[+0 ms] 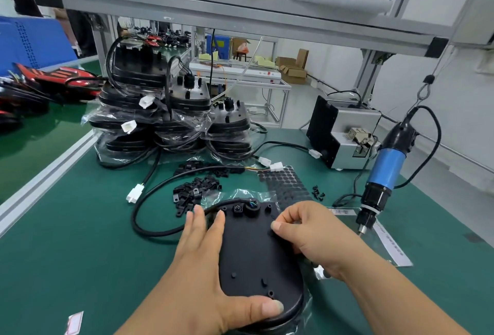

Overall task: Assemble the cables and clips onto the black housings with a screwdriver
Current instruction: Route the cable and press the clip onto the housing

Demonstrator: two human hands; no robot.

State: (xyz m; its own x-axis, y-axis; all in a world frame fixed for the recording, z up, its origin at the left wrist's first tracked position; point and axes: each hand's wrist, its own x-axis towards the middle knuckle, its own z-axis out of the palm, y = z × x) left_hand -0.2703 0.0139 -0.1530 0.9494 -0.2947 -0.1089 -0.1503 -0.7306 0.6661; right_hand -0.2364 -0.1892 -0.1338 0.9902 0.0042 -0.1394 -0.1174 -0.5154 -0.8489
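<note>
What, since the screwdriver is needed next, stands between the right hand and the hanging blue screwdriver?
Nothing visible blocks it. The right hand touches the black housing, and the screwdriver hangs to its right; only a flat paper strip and the screwdriver's cable lie on the mat between.

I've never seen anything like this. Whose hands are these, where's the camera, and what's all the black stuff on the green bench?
No machine here: a person's two bare hands, filmed by a camera worn on the head, looking down. The left hand lies flat on a black housing on the green bench. The right hand curls at its edge; whether it pinches anything is unclear. Behind lie the housing's cable, loose clips, screws, and bagged housings. A blue screwdriver hangs at the right.
</note>
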